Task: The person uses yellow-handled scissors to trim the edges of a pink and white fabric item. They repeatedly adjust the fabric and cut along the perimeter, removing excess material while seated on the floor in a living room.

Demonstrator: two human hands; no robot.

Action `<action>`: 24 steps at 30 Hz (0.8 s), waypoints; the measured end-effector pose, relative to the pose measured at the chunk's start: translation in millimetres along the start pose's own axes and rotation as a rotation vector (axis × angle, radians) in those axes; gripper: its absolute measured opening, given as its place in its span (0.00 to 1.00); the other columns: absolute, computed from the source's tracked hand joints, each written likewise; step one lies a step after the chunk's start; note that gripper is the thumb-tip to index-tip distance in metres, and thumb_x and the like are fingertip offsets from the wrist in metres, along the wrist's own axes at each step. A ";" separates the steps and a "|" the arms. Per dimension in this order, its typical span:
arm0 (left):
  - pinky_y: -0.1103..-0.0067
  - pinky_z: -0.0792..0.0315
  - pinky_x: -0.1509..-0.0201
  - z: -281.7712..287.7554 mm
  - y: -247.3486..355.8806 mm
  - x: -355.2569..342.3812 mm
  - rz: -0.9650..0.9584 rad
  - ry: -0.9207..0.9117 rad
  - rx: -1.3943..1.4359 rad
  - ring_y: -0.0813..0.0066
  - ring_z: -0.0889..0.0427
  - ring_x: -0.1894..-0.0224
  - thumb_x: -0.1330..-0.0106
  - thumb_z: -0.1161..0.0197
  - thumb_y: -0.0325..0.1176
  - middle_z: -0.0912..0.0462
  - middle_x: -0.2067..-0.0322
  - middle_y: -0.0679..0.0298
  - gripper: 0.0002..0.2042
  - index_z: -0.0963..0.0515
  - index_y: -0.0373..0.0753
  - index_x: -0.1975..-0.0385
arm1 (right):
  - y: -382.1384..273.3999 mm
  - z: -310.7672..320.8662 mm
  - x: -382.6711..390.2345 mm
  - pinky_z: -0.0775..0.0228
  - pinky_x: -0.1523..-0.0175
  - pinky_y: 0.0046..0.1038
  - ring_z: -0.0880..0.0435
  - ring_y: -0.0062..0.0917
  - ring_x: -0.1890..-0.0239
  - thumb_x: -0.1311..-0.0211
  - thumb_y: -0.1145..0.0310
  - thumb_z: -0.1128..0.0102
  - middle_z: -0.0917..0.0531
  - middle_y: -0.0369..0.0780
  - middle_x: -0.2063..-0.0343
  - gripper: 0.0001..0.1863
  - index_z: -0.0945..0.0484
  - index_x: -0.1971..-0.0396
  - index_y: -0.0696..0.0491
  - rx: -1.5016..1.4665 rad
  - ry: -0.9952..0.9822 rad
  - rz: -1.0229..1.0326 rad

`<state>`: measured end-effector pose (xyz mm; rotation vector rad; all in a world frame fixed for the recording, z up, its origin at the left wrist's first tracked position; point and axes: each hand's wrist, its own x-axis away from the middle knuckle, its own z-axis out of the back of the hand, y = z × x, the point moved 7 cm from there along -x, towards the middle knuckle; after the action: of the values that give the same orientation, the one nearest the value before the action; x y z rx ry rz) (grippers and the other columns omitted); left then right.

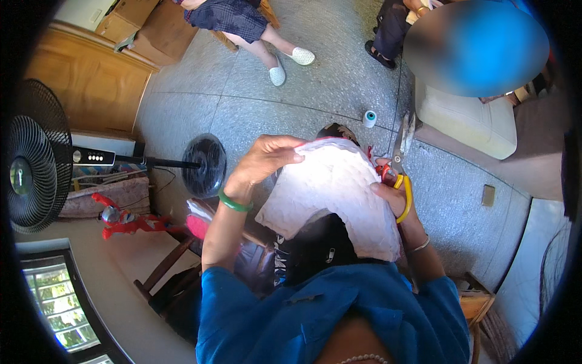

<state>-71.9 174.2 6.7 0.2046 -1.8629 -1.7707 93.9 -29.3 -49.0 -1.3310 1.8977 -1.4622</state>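
My left hand (267, 161) pinches the top left of a white, lumpy, U-shaped padded piece (321, 188) with a red edge along its top. My right hand (394, 200) is closed on scissors (406, 203) with yellow handles and holds the right side of the white piece too. The blades point up, beside the piece and apart from it. Some red material shows by my right fingers, too small to make out. Dark patterned cloth lies on my lap beneath.
A standing fan (27, 158), red toy figure (121, 218) and chair (163, 273) are at left. A white thread cone (369, 118) stands on the floor. Two people's legs (273, 48) (382, 42) are across from me. A cream cushioned seat (464, 121) is at right.
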 end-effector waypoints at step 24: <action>0.76 0.27 0.50 22.3 -75.5 31.4 0.338 0.091 0.474 0.71 0.20 0.57 0.39 0.40 0.30 0.20 0.60 0.58 0.16 0.27 0.29 0.54 | 10.6 60.5 -15.9 0.25 0.62 0.31 0.19 0.29 0.63 0.41 0.63 0.41 0.20 0.44 0.64 0.23 0.34 0.47 0.52 -0.019 0.103 -0.234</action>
<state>-128.6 169.9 -56.2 0.1323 -2.0810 -1.0663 143.1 -47.1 -84.8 -1.5584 1.8731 -1.6571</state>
